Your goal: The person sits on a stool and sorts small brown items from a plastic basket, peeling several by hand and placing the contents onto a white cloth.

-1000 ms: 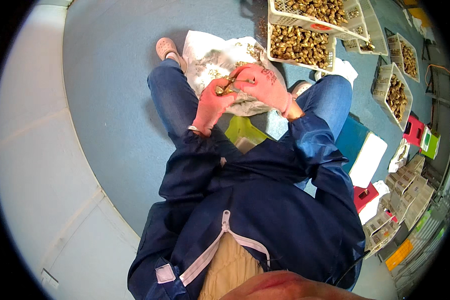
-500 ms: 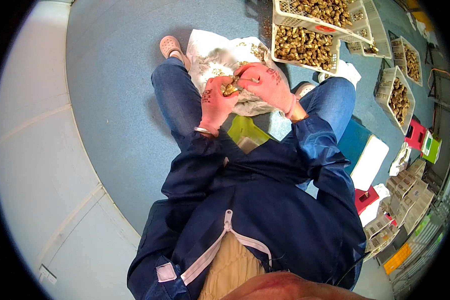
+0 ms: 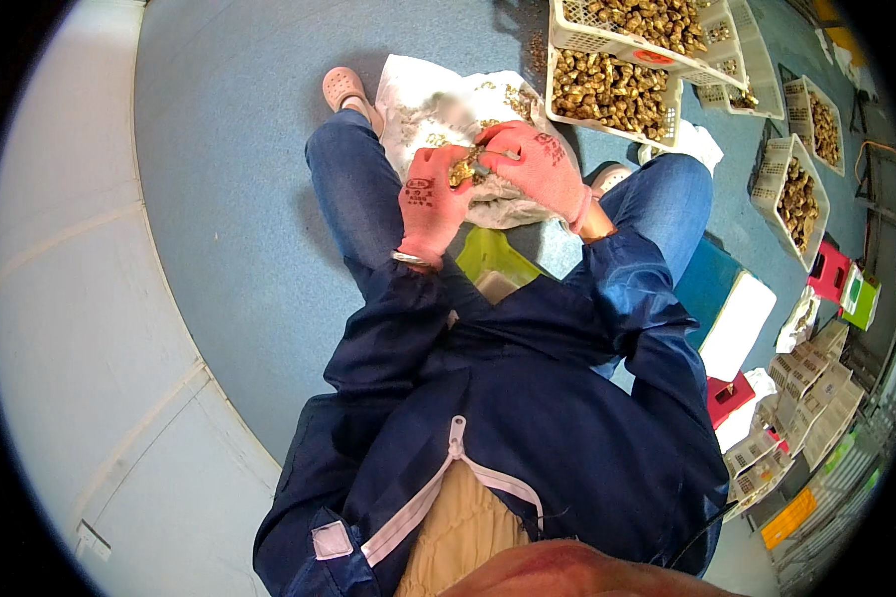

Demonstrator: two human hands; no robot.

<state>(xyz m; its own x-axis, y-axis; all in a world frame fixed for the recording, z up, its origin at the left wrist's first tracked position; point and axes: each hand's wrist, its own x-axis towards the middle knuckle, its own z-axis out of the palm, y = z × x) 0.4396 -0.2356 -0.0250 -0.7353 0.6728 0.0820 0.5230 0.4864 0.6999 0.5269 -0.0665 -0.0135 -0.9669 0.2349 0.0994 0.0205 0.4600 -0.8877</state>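
Both my hands wear pink gloves and meet above a crumpled white sack (image 3: 403, 99) on the floor between my feet. My left hand (image 3: 434, 204) is closed round a small brown-gold, bulb-like piece (image 3: 461, 172), held up between thumb and fingers. Pressed close against it, my right hand (image 3: 540, 171) is closed on a slim tool (image 3: 512, 154) whose pale end shows by the thumb. The tool's working end is mostly hidden; a grey bit shows beside the piece. Small brown scraps (image 3: 518, 101) lie on the sack.
White plastic crates (image 3: 617, 132) full of similar brown pieces stand stacked at the far right. More filled crates (image 3: 770, 189) stand farther right. A green plastic thing (image 3: 490, 251) sits between my thighs. Right of my leg are a blue-and-white box (image 3: 737, 320) and a red stool (image 3: 729, 398).
My left hand has turned slightly, showing more of its back and of the brown-gold piece. A grey bit now shows beside the piece. The right hand stays almost in place.
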